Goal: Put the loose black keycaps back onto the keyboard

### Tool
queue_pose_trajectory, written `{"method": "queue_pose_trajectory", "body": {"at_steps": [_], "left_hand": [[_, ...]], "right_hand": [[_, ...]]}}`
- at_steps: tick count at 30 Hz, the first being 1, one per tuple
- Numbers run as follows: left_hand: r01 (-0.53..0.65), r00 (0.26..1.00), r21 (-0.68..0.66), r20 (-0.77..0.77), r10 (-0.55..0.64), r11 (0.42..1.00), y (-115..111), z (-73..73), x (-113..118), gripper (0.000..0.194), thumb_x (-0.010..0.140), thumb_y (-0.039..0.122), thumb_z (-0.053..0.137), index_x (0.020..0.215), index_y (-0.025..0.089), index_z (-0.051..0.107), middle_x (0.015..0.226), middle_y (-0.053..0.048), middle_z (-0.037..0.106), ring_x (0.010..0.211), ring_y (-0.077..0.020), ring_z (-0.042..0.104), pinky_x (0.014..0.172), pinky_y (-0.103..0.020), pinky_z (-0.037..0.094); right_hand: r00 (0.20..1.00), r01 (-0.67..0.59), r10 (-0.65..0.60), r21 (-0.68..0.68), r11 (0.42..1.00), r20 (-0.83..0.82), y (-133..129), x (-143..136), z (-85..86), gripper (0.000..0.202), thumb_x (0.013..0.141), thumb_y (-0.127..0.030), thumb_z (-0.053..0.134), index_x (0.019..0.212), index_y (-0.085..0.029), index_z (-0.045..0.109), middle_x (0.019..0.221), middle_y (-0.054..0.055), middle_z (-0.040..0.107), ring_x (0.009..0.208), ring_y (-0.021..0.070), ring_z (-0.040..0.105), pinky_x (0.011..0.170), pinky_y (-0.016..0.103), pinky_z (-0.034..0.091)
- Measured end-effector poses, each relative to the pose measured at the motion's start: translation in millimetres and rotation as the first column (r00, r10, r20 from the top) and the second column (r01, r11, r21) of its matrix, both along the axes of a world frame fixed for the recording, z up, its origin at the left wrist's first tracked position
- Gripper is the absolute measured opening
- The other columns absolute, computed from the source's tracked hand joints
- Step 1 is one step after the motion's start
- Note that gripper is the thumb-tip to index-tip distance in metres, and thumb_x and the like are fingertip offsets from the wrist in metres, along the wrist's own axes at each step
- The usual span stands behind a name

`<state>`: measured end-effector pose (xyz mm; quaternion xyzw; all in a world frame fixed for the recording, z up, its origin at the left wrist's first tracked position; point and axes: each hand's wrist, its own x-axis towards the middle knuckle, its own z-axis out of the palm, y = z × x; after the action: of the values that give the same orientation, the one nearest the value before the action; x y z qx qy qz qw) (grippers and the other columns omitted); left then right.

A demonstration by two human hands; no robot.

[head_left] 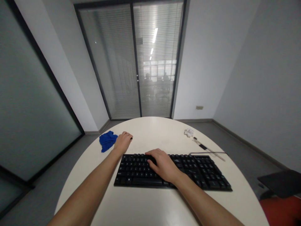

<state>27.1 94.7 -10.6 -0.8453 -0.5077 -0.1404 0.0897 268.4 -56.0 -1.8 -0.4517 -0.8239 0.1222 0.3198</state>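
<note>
A black full-size keyboard point(145, 181) lies on the white round table point(131, 204). My right hand point(163, 164) rests on the middle of its keys, fingers stretched toward the back edge and thumb apart from them. Beyond the keyboard's back left corner, my left hand point(123, 142) is low over the table with its fingers curled together. A small dark thing point(131, 138) shows at its fingertips, too small to name. Just left of that hand, by the wrist, lies a crumpled blue cloth point(107, 141).
At the back right are a crumpled white wad point(188, 132) and a thin pale brush-like stick point(215, 154) with a dark tip. The keyboard's cable point(209, 153) runs off to the right. A red and black chair point(281, 207) stands beside the table's right edge.
</note>
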Motion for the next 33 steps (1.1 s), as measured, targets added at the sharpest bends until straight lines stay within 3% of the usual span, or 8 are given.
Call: {"method": "queue_pose_trajectory", "body": {"at_steps": [8, 11, 13, 17, 22, 26, 33], "left_hand": [[0.036, 0.999, -0.017, 0.028, -0.035, 0.999, -18.7, 7.9, -3.1, 0.015, 0.090, 0.020, 0.059, 0.095, 0.022, 0.074, 0.100, -0.007, 0.074, 0.108, -0.0266, 0.058, 0.092, -0.036, 0.046], [-0.030, 0.976, -0.017, 0.214, 0.033, 0.999, -34.1, 4.8, -4.4, 0.018, 0.091, 0.024, 0.058, 0.102, 0.023, 0.072, 0.108, -0.006, 0.073, 0.109, -0.0259, 0.060, 0.095, -0.036, 0.047], [-0.047, 0.919, -0.047, 0.390, 0.062, 0.998, -46.4, -0.6, -6.3, 0.020, 0.091, 0.027, 0.057, 0.105, 0.023, 0.071, 0.112, -0.006, 0.072, 0.110, -0.0255, 0.061, 0.096, -0.037, 0.047], [0.033, 0.806, -0.126, 0.590, 0.048, 0.991, -70.9, -9.3, -15.0, 0.023, 0.090, 0.033, 0.058, 0.104, 0.021, 0.071, 0.110, -0.006, 0.073, 0.108, -0.0253, 0.063, 0.098, -0.039, 0.047], [0.151, 0.770, -0.200, 0.637, 0.011, 0.968, -86.5, -2.8, -27.3, 0.023, 0.087, 0.036, 0.061, 0.098, 0.023, 0.074, 0.107, -0.006, 0.074, 0.107, -0.0257, 0.064, 0.100, -0.040, 0.046], [0.184, 0.762, -0.260, 0.647, 0.029, 0.948, -86.2, 0.9, -29.6, 0.021, 0.083, 0.037, 0.066, 0.093, 0.022, 0.076, 0.102, -0.007, 0.075, 0.103, -0.0262, 0.066, 0.099, -0.041, 0.047], [0.280, 0.780, -0.273, 0.623, -0.053, 0.921, -85.4, 0.8, -31.3, 0.019, 0.087, 0.034, 0.065, 0.097, 0.022, 0.077, 0.102, -0.007, 0.075, 0.102, -0.0240, 0.066, 0.097, -0.039, 0.048]], "right_hand": [[0.999, 0.031, -0.031, -0.010, 0.999, 0.017, 1.5, -0.4, -3.2, 0.033, 0.092, -0.022, 0.059, 0.125, -0.020, 0.064, 0.116, 0.009, 0.070, 0.110, 0.0247, 0.061, 0.099, 0.041, 0.047], [0.999, 0.031, -0.030, -0.012, 0.999, 0.024, 1.2, -0.6, -1.1, 0.032, 0.092, -0.022, 0.058, 0.124, -0.019, 0.064, 0.116, 0.009, 0.070, 0.110, 0.0248, 0.061, 0.100, 0.041, 0.047], [0.999, 0.029, -0.028, -0.012, 1.000, 0.027, 1.2, -0.8, 0.0, 0.032, 0.092, -0.021, 0.058, 0.124, -0.018, 0.064, 0.116, 0.009, 0.070, 0.110, 0.0251, 0.061, 0.100, 0.041, 0.047], [0.999, 0.027, -0.027, -0.013, 1.000, 0.028, 1.6, -0.8, -0.3, 0.033, 0.092, -0.022, 0.058, 0.124, -0.019, 0.064, 0.117, 0.009, 0.070, 0.111, 0.0256, 0.061, 0.100, 0.042, 0.047], [0.999, 0.032, -0.031, -0.011, 0.999, 0.030, 3.0, -0.2, -3.0, 0.033, 0.092, -0.022, 0.058, 0.125, -0.020, 0.064, 0.118, 0.008, 0.070, 0.111, 0.0254, 0.061, 0.101, 0.042, 0.046], [0.999, 0.027, -0.027, -0.005, 1.000, 0.033, 4.2, 0.8, -5.5, 0.033, 0.093, -0.023, 0.058, 0.125, -0.022, 0.063, 0.118, 0.008, 0.069, 0.111, 0.0247, 0.061, 0.100, 0.041, 0.046], [0.999, 0.021, -0.020, -0.012, 1.000, 0.030, 2.0, 0.3, -1.4, 0.032, 0.093, -0.022, 0.057, 0.124, -0.020, 0.063, 0.118, 0.008, 0.070, 0.111, 0.0249, 0.061, 0.101, 0.042, 0.046]]}}
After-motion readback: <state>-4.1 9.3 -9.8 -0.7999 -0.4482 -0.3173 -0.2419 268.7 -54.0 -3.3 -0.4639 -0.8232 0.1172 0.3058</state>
